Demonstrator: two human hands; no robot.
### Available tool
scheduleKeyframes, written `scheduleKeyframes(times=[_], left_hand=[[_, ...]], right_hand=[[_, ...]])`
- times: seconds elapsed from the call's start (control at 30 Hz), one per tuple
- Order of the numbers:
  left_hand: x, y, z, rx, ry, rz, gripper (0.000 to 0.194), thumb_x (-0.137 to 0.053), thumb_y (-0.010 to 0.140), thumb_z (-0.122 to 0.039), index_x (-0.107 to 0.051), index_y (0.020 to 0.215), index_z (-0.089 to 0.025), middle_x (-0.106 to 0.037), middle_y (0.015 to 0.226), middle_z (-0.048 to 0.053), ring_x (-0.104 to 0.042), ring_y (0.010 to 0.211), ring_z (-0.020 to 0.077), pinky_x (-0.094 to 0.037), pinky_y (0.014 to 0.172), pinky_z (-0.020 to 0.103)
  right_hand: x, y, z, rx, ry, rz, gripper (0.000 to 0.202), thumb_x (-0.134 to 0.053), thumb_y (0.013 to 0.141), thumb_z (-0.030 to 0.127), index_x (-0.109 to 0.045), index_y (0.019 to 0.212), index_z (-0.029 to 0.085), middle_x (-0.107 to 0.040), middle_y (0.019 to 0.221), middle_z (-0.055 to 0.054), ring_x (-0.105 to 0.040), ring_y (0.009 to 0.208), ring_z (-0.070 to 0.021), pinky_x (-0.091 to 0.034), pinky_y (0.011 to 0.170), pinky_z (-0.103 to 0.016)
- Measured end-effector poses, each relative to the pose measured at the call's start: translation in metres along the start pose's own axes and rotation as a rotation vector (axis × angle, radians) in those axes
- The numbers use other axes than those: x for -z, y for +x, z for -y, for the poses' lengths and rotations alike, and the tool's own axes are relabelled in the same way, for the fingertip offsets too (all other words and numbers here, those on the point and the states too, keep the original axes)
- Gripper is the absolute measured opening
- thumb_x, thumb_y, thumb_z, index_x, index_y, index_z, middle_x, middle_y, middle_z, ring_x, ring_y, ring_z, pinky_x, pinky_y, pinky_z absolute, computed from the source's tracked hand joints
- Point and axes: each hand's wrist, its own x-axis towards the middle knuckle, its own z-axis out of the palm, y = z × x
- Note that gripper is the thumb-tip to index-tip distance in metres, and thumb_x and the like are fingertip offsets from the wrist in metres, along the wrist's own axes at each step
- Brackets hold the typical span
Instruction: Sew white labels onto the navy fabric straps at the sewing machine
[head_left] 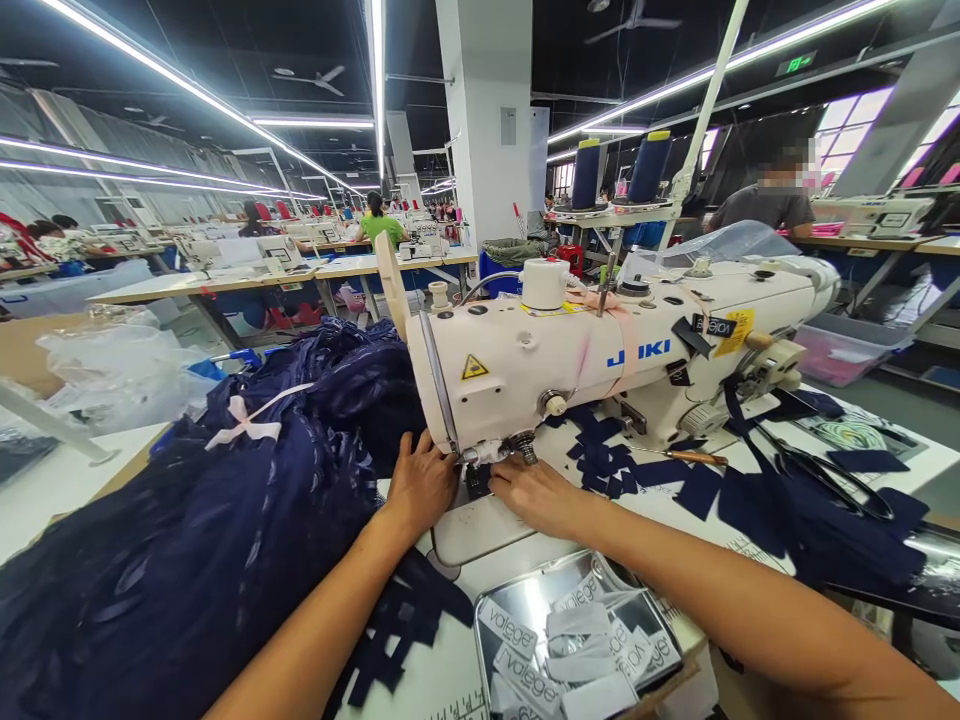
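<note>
Under the head of a white sewing machine (517,375), both hands are close to the needle area. My left hand (424,485) is left of it, fingers bent over the edge of a navy fabric pile (247,530); its inner fingertips are hidden behind the machine head. My right hand (536,497) lies to the right with fingers curled together, tips at a small dark piece (478,483) between the hands. What the right fingertips hold is hidden. A pale ribbon bow (246,425) lies on the pile.
A metal tray (484,640) of white printed labels stands in front. Navy scraps (600,455), a wooden-handled tool (686,457) and black scissors (840,480) lie to the right. Plastic bags (124,365) are at left. Other people sit at machines behind.
</note>
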Motion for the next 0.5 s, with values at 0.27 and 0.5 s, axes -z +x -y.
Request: scheduleKeyframes(times=[0.27,0.5], left_hand=[[0.01,-0.014,-0.003,0.001,-0.015,0.011,0.02,-0.045,0.076,-0.013,-0.063,0.085,-0.016,-0.064,0.089,0.008,-0.053,0.088,0.0275,-0.035,0.079,0.045],[0.044,-0.058,0.018,-0.089,0.222,-0.13,0.025,-0.041,0.073,-0.003,-0.064,0.075,-0.012,-0.064,0.084,0.011,-0.056,0.078,0.0236,-0.04,0.075,0.037]], right_hand=[[0.005,-0.01,-0.031,0.003,0.069,0.084,0.017,-0.045,0.08,0.006,-0.061,0.083,0.011,-0.059,0.079,-0.007,-0.053,0.075,-0.0179,-0.04,0.067,-0.027],[0.01,-0.011,-0.027,-0.01,0.07,0.099,0.018,-0.043,0.082,0.009,-0.061,0.085,0.01,-0.059,0.078,-0.009,-0.053,0.074,-0.0192,-0.039,0.065,-0.028]])
